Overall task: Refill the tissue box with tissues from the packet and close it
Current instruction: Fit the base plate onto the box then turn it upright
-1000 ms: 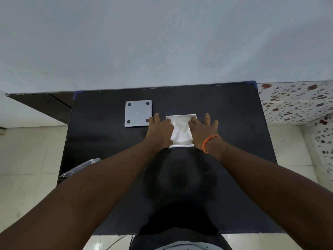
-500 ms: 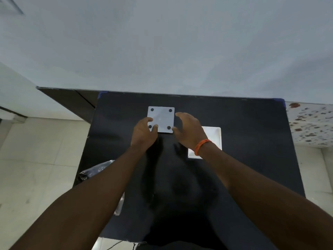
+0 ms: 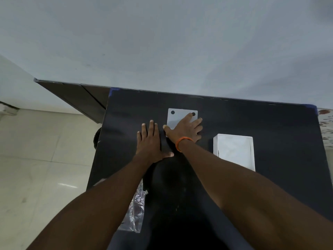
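Observation:
The white tissue box [image 3: 234, 152] stands open on the black table [image 3: 261, 120], right of my hands, with white tissues showing inside. Its grey square cover plate [image 3: 177, 119], with black round dots at the corners, lies flat toward the table's far side. My right hand [image 3: 185, 131], with an orange band at the wrist, lies spread on the plate's near right part, the thumb at its left edge. My left hand [image 3: 149, 141] rests flat on the bare table just left of the plate, holding nothing. The clear plastic tissue packet [image 3: 137, 210] lies crumpled at the table's near left edge, partly under my left forearm.
A dark low bench [image 3: 75, 98] runs along the wall beyond the table's left corner. A dark round object [image 3: 96, 141] pokes out beside the table's left edge. Pale floor tiles lie to the left, and a patterned surface [image 3: 326, 118] adjoins the table's right side.
Both hands left the tissue box and went left to the grey plate. The right hand now lies on top of the plate and the left hand has flattened on the table beside it.

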